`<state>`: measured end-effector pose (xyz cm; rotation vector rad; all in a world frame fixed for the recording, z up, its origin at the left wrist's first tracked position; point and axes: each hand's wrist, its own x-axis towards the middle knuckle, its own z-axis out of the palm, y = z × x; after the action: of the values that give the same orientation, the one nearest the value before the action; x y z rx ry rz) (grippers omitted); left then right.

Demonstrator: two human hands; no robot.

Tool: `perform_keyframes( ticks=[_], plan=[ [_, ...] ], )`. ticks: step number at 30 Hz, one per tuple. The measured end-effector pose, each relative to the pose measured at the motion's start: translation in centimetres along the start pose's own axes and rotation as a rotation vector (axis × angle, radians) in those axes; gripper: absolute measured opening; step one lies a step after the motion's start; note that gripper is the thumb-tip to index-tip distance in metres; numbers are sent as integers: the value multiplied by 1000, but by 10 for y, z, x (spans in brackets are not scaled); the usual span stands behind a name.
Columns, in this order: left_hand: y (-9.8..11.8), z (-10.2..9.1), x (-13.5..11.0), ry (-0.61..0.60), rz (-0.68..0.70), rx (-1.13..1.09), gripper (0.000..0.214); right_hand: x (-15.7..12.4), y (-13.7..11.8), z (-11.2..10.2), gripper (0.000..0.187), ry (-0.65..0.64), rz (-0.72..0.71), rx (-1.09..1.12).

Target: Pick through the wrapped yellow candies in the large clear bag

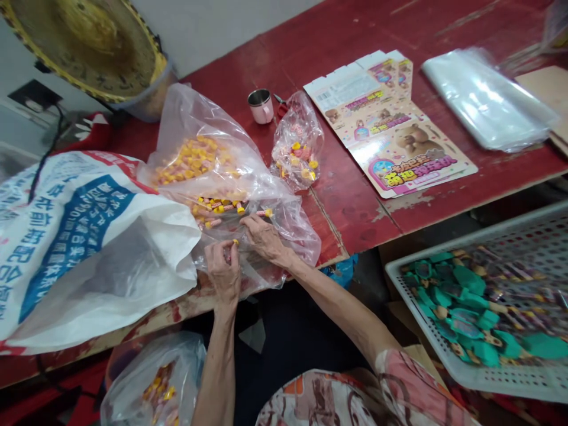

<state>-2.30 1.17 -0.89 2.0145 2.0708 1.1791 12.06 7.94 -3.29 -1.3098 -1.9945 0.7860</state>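
The large clear plastic bag of yellow pieces (199, 160) lies at the near edge of the red wooden table (355, 201), with the white woven printed sack (80, 248) against its left side. The left hand (224, 272), pinching a small yellow piece (235, 242), and the right hand (265, 236) sit at the bag's near end. Behind stands a pink metal mug (261, 107). Rightward lie a small clear plastic bag (296, 145), a flat printed cardboard box blank (390, 136) and a stack of clear plastic sleeves (488, 100).
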Motion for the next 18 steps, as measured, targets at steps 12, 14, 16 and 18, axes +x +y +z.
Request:
perform_keyframes(
  ticks=[12, 14, 16, 18],
  plan=[
    [-1, 7, 7, -103, -122, -114, 29, 2, 0, -11, 43, 163, 73, -87],
    [-6, 6, 10, -159, -177, -135, 29, 1, 2, -13, 46, 199, 134, -107],
    [-10, 1, 11, -166, -228, -139, 30, 1, 5, -13, 47, 216, 171, -129],
    [-13, -4, 10, -117, -256, -125, 32, 1, 8, -12, 44, 229, 185, -157]
  ],
)
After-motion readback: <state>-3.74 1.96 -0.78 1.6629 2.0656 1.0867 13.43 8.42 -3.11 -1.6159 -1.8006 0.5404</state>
